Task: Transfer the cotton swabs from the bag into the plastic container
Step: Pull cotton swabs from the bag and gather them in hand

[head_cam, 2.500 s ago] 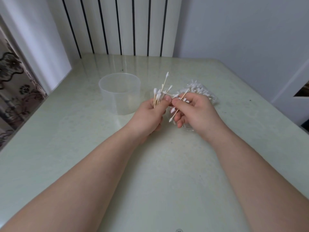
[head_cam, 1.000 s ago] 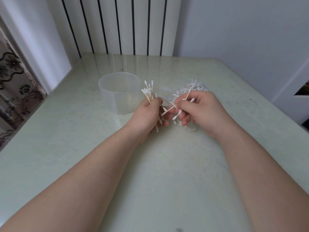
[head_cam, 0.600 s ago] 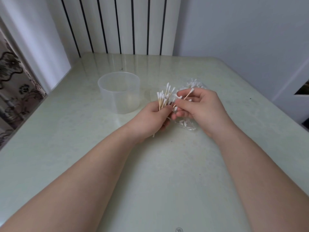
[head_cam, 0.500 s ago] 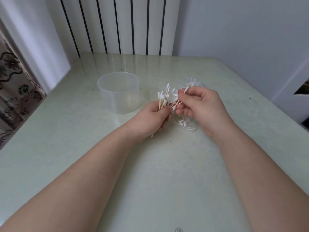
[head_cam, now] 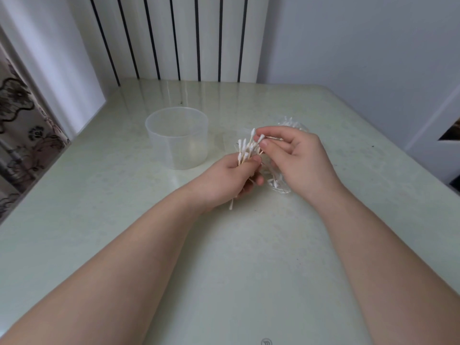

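My left hand [head_cam: 229, 178] grips a bundle of cotton swabs [head_cam: 245, 149] with wooden sticks, white tips pointing up; one stick end pokes out below the fist. My right hand [head_cam: 296, 158] pinches a swab or two at the top of that bundle, thumb and forefinger together. The clear bag [head_cam: 281, 183] with several more swabs lies on the table under and behind my right hand, mostly hidden by it. The translucent round plastic container [head_cam: 178, 138] stands upright to the left of both hands and looks empty.
A pale green glossy table [head_cam: 236, 257] carries everything. A striped white panel and a grey wall stand behind its far edge. A patterned curtain hangs past the left edge. A white door frame is at the right.
My left hand swung the bundle away from the container's side back toward the bag. My right hand rose off the bag and brought more swabs to the bundle's top.
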